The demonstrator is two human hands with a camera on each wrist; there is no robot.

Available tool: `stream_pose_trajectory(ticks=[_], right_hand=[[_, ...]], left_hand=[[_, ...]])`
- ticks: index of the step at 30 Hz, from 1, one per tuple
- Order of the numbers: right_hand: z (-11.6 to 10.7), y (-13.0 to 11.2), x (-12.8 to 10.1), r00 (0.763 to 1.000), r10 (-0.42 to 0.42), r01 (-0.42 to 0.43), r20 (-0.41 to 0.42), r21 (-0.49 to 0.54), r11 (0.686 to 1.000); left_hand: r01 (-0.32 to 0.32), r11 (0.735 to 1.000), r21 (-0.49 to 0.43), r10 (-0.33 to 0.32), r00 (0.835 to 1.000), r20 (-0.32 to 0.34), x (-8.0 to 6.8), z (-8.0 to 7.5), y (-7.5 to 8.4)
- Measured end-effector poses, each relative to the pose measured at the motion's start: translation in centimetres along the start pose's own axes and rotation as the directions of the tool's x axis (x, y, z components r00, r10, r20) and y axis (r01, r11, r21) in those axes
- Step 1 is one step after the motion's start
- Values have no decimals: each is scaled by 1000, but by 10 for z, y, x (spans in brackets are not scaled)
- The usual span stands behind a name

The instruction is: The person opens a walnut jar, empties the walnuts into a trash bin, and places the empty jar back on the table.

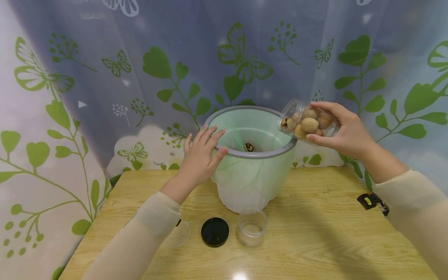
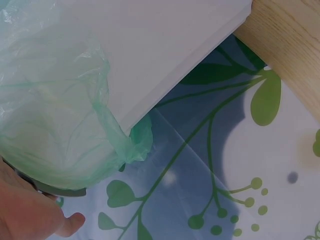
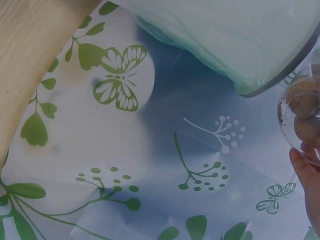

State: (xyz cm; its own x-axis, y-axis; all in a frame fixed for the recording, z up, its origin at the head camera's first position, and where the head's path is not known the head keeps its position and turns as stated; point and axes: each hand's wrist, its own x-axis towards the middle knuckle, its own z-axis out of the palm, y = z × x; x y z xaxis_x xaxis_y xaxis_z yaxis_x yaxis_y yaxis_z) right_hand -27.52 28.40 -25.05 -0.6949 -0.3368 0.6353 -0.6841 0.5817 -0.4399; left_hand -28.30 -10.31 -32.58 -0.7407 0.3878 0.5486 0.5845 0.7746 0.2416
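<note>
My right hand (image 1: 350,126) grips a clear plastic jar (image 1: 290,109) of walnuts (image 1: 309,125), tilted with its open mouth toward the bin's right rim. One walnut with dark markings lies near the mouth. In the right wrist view, the jar (image 3: 285,122) and part of the hand (image 3: 307,182) show at the right edge. My left hand (image 1: 199,157) rests on the left rim of a trash bin (image 1: 255,175) lined with a green bag, its fingers spread. A dark, patterned piece (image 1: 249,147) lies inside the bin. The left wrist view shows the green bag (image 2: 60,110) hanging over the bin's outside.
On the wooden table (image 1: 308,233), in front of the bin, stand an open clear jar (image 1: 252,229), a black lid (image 1: 215,232) and a clear disc (image 1: 177,234) partly behind the left sleeve. A small black item (image 1: 367,201) lies at the right. A patterned curtain (image 1: 196,46) hangs behind.
</note>
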Motion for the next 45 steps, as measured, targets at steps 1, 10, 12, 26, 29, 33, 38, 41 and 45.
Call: stream_pose_trajectory(ticks=[1,10,12,26,29,33,38,41,45], right_hand=[[0,0,1,1000,-16,16,-2,-16,1000],[-5,-1,11,985,-172,170,-9,-132,977],[-7,-2,14,980,-199,196,-4,-162,967],[-11,-9,23,978,-193,205,76,-196,959],[-10,-7,23,974,-206,220,89,-204,954],[-8,-6,25,966,-236,253,103,-212,944],[-8,-6,27,962,-258,272,92,-220,937],[-9,-5,26,963,-242,263,121,-221,939],[-8,-3,24,955,-252,284,157,-236,929]], left_hand=[[0,1000,1,0,1000,-1,0,0,0],[-1,1000,-9,1,1000,-3,0,-1,1],[-1,1000,-14,1,1000,-3,-1,-1,2],[1,1000,-8,-1,1000,-1,0,-2,2],[5,1000,-4,-5,1000,1,0,-1,2],[6,1000,-5,-6,1000,2,-1,-1,2],[2,1000,-5,-2,1000,-6,-1,-1,1],[-2,1000,-4,2,1000,-11,-1,-1,0],[-7,1000,-1,7,1000,-13,0,1,0]])
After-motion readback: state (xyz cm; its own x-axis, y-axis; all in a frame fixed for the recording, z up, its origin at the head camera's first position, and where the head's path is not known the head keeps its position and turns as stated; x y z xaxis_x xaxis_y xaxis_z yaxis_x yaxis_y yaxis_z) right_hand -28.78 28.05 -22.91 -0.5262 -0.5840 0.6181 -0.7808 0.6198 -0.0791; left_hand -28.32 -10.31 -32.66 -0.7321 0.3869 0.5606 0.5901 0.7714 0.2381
